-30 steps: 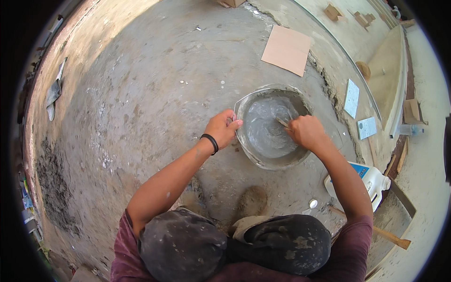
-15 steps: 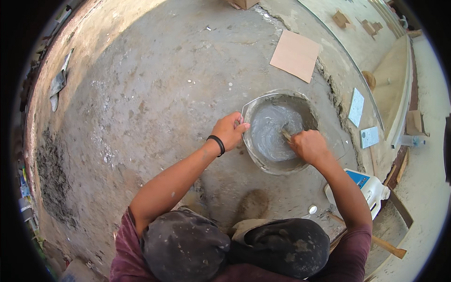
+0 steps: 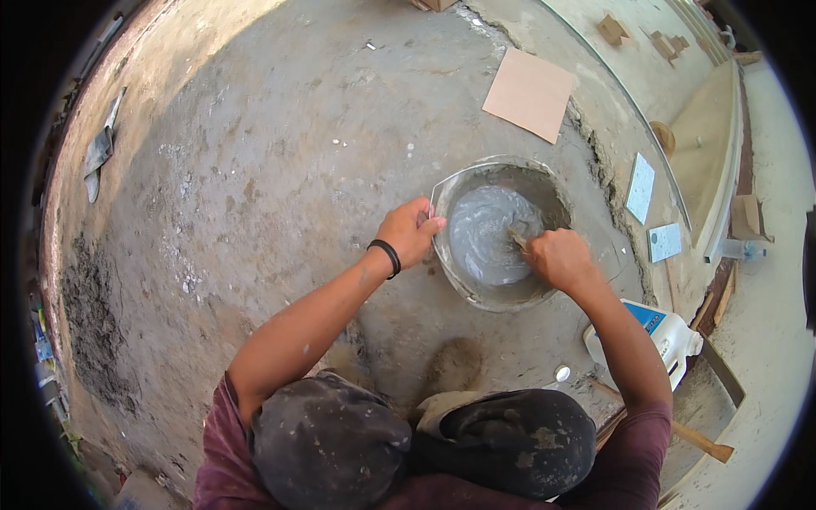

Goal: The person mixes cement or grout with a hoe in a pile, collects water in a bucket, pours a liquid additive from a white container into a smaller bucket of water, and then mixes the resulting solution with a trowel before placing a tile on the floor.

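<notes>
A round bucket [image 3: 558, 191] with a cement-caked rim stands on the floor in front of me, holding wet grey cement mix [image 3: 486, 229]. My left hand [image 3: 408, 232] is closed at the bucket's left rim, pinching its thin wire handle [image 3: 438, 187]. Over the right side of the bucket, my right hand [image 3: 559, 258] is wrapped round a wooden stick [image 3: 518, 238]. The stick's lower end is sunk in the mix, so what is on it is hidden. Swirl marks show on the surface of the mix.
A square tan tile [image 3: 529, 94] lies beyond the bucket. To the right are two small pale-blue tiles [image 3: 641, 188], a clear plastic bottle [image 3: 743, 250] and a white jug [image 3: 674, 340] by my right forearm. A wooden handle [image 3: 702, 442] sticks out below the jug. A crack runs along the floor.
The whole view has shifted slightly, carrying the bucket a little left and up. My right hand still grips the stick in the mix, and the swirls have changed shape. My left hand keeps its hold.
</notes>
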Demonstrator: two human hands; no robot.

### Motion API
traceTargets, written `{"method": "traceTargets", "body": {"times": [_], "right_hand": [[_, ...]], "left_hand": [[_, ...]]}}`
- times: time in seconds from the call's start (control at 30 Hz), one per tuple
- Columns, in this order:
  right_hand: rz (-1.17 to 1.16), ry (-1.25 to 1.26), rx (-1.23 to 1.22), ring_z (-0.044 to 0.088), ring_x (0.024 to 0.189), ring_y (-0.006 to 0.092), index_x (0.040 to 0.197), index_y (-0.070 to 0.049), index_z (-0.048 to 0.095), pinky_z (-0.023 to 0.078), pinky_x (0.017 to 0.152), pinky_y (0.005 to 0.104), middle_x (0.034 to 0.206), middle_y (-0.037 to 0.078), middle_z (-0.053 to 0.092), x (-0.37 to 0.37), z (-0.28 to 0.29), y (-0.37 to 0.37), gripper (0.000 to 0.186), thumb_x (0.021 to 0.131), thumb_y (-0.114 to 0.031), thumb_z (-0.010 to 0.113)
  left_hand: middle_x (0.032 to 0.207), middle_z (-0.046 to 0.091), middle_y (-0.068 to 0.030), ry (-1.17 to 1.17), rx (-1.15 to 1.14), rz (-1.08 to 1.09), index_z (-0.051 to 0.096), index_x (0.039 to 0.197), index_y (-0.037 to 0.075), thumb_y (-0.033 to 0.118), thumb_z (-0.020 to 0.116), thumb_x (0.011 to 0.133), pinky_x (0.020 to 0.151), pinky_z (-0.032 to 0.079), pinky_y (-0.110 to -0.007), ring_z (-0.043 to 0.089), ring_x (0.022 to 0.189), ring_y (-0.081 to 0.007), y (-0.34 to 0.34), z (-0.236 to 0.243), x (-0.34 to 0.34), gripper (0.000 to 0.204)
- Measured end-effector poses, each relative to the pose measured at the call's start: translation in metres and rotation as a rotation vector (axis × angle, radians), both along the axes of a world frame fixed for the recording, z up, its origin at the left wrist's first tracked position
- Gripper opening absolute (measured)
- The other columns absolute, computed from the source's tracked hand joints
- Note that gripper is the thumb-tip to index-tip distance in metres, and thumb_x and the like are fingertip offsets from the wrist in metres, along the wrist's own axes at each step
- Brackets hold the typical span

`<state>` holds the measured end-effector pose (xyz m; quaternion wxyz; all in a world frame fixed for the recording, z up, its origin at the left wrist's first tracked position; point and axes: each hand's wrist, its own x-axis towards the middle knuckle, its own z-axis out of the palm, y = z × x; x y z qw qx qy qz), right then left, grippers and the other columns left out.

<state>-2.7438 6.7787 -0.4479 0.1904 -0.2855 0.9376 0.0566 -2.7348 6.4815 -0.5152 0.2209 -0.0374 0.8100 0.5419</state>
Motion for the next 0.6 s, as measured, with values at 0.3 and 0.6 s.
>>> {"method": "traceTargets", "body": {"times": [0.3, 0.6], "right_hand": [[0.106, 0.008, -0.152, 0.072, 0.071, 0.0368, 0.073, -0.007, 0.073, 0.058, 0.067, 0.0466, 0.073, 0.017, 0.071, -0.026, 0.002, -0.056, 0.024, 0.087, -0.025, 0.066], [-0.007, -0.081, 0.062, 0.071, 0.072, 0.0361, 0.075, -0.007, 0.074, 0.058, 0.068, 0.0454, 0.074, 0.017, 0.071, -0.001, 0.013, 0.001, 0.027, 0.087, -0.03, 0.068]], "left_hand": [[0.07, 0.065, -0.0055, 0.002, 0.013, 0.004, 0.06, 0.099, 0.004, 0.02, 0.065, 0.099, 0.058, 0.052, -0.028, 0.065, 0.061, -0.012, 0.001, -0.002, -0.002, 0.017], [0.071, 0.065, -0.0054, 0.0, 0.005, 0.013, 0.06, 0.099, 0.003, 0.02, 0.065, 0.099, 0.059, 0.052, -0.029, 0.064, 0.062, -0.0119, 0.002, -0.002, 0.0, 0.017]]}}
